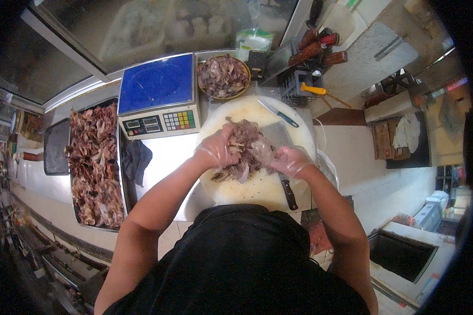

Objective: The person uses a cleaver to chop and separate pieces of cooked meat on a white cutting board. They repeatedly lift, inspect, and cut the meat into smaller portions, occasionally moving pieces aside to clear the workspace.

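Note:
A heap of shredded cooked meat (246,136) lies on a round, pale cutting board (236,193) before me. My left hand (218,147), in a clear plastic glove, has its fingers curled into the left side of the heap, gripping some of the meat. Gloved the same way, my right hand (292,160) pinches a clear plastic bag (263,152) that lies over the meat's right side. Beneath that hand is a cleaver, its wide blade (278,134) partly hidden and its dark riveted handle (288,195) towards me. A small knife (285,118) with a blue-green handle rests at the board's upper right.
Left stands a digital scale (157,84) with a blue platform. Beyond it a long tray (122,197) holds more meat; a dark cloth (136,161) lies between. A bowl of meat (224,76) sits behind the board. Several wooden-handled knives (319,49) and a rack (297,88) are at upper right.

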`<state>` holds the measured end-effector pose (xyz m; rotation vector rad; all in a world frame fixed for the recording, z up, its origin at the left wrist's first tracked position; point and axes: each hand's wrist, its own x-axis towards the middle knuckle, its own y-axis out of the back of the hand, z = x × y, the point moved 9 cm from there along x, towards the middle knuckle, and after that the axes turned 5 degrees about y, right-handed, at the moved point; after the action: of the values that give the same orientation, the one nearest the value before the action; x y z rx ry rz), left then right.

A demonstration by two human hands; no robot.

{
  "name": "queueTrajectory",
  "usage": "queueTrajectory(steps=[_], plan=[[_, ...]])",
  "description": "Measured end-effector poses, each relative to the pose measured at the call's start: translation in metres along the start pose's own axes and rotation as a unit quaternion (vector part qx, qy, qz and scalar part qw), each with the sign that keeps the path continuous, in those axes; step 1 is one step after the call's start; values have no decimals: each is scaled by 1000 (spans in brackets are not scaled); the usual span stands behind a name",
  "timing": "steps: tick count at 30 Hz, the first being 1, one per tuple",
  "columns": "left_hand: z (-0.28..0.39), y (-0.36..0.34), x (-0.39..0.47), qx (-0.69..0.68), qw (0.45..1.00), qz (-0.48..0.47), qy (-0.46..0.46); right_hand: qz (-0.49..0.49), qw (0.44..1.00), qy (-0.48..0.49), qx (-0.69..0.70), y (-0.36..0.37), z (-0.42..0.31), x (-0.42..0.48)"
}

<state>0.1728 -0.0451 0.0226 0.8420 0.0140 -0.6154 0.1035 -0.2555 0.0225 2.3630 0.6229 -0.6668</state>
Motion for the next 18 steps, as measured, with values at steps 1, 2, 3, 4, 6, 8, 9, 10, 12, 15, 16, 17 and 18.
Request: queueTrajectory(steps=[1,2,3,4,6,8,9,10,12,15,16,17,18], plan=[[5,1,-1,9,1000,-6,-3,46,996,78,-29,5,-8,-1],[10,3,-2,19,1000,-11,-7,90,982,155,-58,5,-12,-4],[19,7,-4,29,999,-17,-10,135,960,230,-86,7,-19,-10],[26,11,-5,76,997,-16,-9,101,970,198,-97,-2,-16,-6],[42,22,-5,168,986,-14,-8,35,983,132,-120,-24,-14,4],[63,29,-4,243,968,-55,-12,79,975,185,-92,-33,-19,4],[68,29,-6,282,956,-76,-11,99,969,213,-77,-36,-30,2],[79,30,-11,308,949,-51,-44,73,980,174,-65,-44,-28,4],[79,8,-16,399,909,80,-84,53,986,146,-53,-52,-31,2],[80,-15,-30,396,896,121,-159,123,960,245,-63,-51,-30,-5],[83,-17,-37,378,901,130,-171,145,948,276,-64,-52,-29,-8],[85,-17,-42,359,905,138,-182,150,946,283,-52,-53,-24,-9],[78,-20,-41,324,924,119,-166,153,944,290,-41,-56,-20,-8]])
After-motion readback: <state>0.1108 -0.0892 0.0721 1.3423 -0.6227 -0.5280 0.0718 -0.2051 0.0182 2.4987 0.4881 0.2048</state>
